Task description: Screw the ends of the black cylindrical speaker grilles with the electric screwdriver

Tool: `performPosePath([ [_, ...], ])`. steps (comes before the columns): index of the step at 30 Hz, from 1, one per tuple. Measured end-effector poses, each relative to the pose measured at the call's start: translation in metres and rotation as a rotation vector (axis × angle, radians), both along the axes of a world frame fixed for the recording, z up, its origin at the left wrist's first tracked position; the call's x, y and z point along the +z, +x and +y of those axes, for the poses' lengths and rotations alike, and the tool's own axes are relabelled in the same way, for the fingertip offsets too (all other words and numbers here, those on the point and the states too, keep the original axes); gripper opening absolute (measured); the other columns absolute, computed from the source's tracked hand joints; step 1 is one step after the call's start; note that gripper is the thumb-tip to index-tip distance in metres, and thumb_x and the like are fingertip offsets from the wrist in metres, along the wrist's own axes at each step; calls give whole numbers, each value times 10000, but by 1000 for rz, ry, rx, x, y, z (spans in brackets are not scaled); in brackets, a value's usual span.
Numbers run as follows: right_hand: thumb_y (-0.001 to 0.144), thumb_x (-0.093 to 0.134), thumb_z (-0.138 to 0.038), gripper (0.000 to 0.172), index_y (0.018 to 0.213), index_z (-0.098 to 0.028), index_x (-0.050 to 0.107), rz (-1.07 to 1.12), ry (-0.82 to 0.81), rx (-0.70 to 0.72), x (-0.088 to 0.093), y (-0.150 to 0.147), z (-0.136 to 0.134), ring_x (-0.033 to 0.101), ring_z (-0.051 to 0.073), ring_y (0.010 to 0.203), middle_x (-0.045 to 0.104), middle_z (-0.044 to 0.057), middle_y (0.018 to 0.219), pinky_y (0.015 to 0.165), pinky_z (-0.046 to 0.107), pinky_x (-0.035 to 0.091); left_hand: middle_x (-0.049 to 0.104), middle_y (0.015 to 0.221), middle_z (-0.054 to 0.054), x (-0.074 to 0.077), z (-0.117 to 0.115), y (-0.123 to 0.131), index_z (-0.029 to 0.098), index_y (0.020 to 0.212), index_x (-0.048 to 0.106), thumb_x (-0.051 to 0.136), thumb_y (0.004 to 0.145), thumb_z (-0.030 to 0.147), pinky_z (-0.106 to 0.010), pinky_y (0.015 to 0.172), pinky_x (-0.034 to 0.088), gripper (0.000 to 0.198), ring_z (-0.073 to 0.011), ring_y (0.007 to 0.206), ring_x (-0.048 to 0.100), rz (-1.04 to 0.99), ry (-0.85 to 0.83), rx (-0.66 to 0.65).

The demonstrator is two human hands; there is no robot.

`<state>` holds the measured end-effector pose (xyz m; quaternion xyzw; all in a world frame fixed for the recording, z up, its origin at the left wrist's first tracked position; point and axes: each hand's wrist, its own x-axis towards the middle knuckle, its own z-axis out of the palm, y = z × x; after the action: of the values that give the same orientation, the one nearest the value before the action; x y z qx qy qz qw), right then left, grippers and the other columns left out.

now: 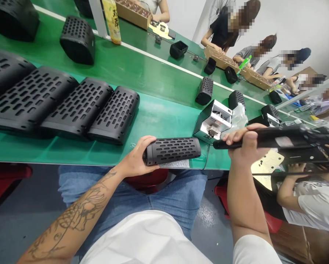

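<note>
My left hand (139, 157) is wrapped around the left end of a black perforated casing (175, 149), slotted side up, at the table's front edge. Off to the right, my right hand (245, 143) is closed around a long black object (274, 137); its far end merges with dark things behind, so its kind is unclear. Between the two hands, a little farther back, stands a small silver-and-black machine (214, 121), like a screw feeder. A dark cable (207, 157) hangs over the edge beside the casing.
Several similar casings (116, 115) lie in a row at left on the green table (159, 113). A conveyor belt (150, 69) behind carries more casings (205, 90). A yellow bottle (112, 22) stands by a white post (97, 18). A co-worker's arm (288, 187) is close at right.
</note>
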<state>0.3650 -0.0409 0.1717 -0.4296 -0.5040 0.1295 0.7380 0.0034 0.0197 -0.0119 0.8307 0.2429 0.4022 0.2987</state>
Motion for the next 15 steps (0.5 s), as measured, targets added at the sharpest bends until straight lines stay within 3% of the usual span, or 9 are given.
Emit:
performPosePath([
  [3, 931, 991, -665, 428, 1021, -338, 729, -29, 35, 145, 11, -37, -33, 561, 159, 395, 634, -107, 604, 477, 344, 589, 560, 1736, -212, 2, -1, 0, 301, 1835, 386, 1023, 901, 368, -661, 1381, 565, 1133, -442, 1657, 604, 4, -22, -11],
  [6, 963, 968, -660, 396, 998, -341, 735, -67, 21, 241, 8, -66, -48, 539, 155, 369, 653, -101, 598, 459, 348, 585, 557, 1742, -209, 2, -2, 1, 297, 1834, 402, 1021, 907, 373, -653, 1391, 560, 1118, -439, 1661, 605, 1, -54, -15],
  [15, 986, 960, -583, 351, 977, -325, 722, -62, -2, 383, -10, -103, -28, 579, 143, 376, 679, -99, 592, 474, 323, 613, 546, 1771, -173, 0, -7, 4, 349, 1813, 477, 1061, 851, 398, -616, 1373, 596, 1126, -436, 1667, 609, -30, -148, 8],
])
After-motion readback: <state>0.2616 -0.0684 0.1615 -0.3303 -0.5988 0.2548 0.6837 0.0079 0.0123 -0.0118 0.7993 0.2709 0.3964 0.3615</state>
